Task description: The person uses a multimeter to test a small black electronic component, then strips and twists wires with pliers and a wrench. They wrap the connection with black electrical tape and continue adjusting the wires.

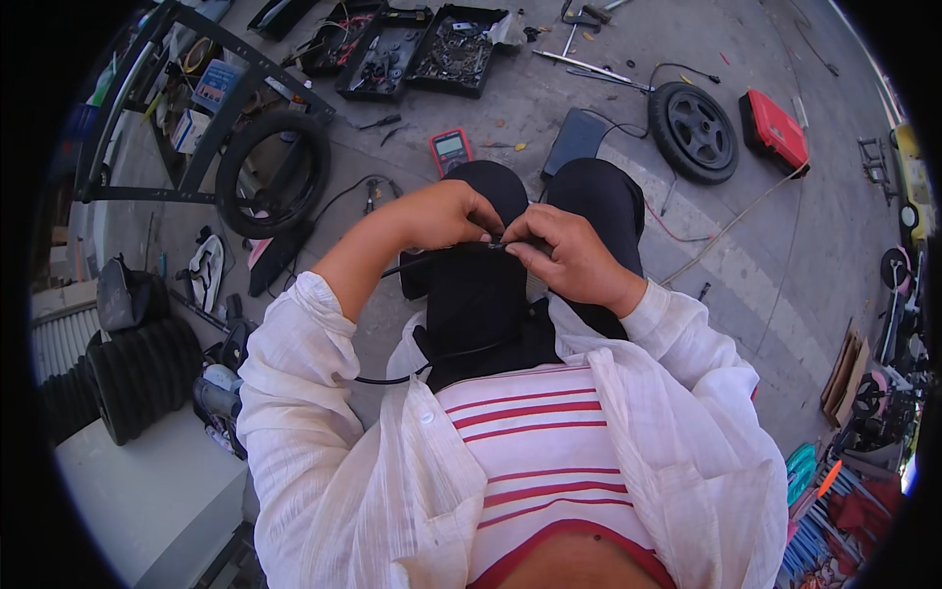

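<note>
Multimeter (451, 149): Red-cased, it lies on the concrete floor (814, 245) just past the left knee (488, 184), with neither hand on it.
Dark cable piece (496, 245): Small and slim, it is held above the lap, on the person's side of the multimeter and slightly to its right.
Left hand (451, 214): Bent at the wrist, it brings its fingers in narrow on the piece's left side, nearer the person than the multimeter.
Right hand (567, 250): To the right of the multimeter and nearer the person, thumb and forefinger pinch the piece from the other side (the fingertips of the two hands all but meet).
Black cable (402, 265): It runs in toward the left hand from below and left of the multimeter; its exact join to the piece is hidden by the fingers.
Handwork: It appears to be partway along. The piece is lifted and gripped from both sides, yet no finished connection shows and some close finger work seems to remain; whether the ends are fastened cannot be told.
Wheel (694, 133): Black and spoked, it lies well to the right of the multimeter, untouched.
Parts tray (446, 86): Filled with small hardware, it sits beyond the multimeter, away from both hands.
</note>
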The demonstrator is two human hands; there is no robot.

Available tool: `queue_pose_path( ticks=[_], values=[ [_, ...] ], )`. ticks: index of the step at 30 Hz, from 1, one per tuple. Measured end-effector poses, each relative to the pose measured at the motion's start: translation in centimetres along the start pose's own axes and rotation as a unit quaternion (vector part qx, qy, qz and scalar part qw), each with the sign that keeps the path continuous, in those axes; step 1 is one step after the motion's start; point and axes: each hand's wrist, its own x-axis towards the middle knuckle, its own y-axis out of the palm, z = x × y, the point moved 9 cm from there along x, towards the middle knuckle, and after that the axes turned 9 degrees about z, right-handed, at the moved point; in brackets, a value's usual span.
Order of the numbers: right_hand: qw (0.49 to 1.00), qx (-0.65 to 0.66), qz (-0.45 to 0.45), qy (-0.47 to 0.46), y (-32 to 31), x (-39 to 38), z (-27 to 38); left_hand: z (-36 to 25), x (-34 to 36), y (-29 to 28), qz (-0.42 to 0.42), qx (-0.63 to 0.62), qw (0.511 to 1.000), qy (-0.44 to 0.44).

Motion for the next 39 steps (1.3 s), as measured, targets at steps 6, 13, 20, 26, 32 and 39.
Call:
queue_pose_path(
  ticks=[6, 13, 20, 26, 32, 39],
  values=[
    [0.987, 0.097, -0.006, 0.130, 0.7, 0.0, -2.9, -1.7, -1.7, -1.0, -0.196, 0.234, 0.949, 0.079],
    [0.974, 0.147, -0.030, 0.170, 0.4, 0.2, -6.0, -6.9, -8.0, 2.7, -0.401, 0.206, 0.887, 0.100],
    [0.965, 0.181, -0.026, 0.186, 0.8, 0.9, -6.1, -3.8, -5.3, 5.6, -0.455, 0.347, 0.817, 0.065],
    [0.970, 0.131, -0.059, 0.197, 0.4, 0.4, -6.8, -4.4, -4.2, 5.7, -0.419, 0.370, 0.826, 0.070],
    [0.957, 0.194, 0.028, 0.216, 1.3, 0.7, -6.8, -4.9, -5.2, 7.0, -0.407, 0.379, 0.818, 0.150],
    [0.963, 0.171, 0.063, 0.197, 2.6, 1.0, -6.4, -1.8, -6.7, 5.5, -0.350, 0.025, 0.924, 0.152]
  ],
)
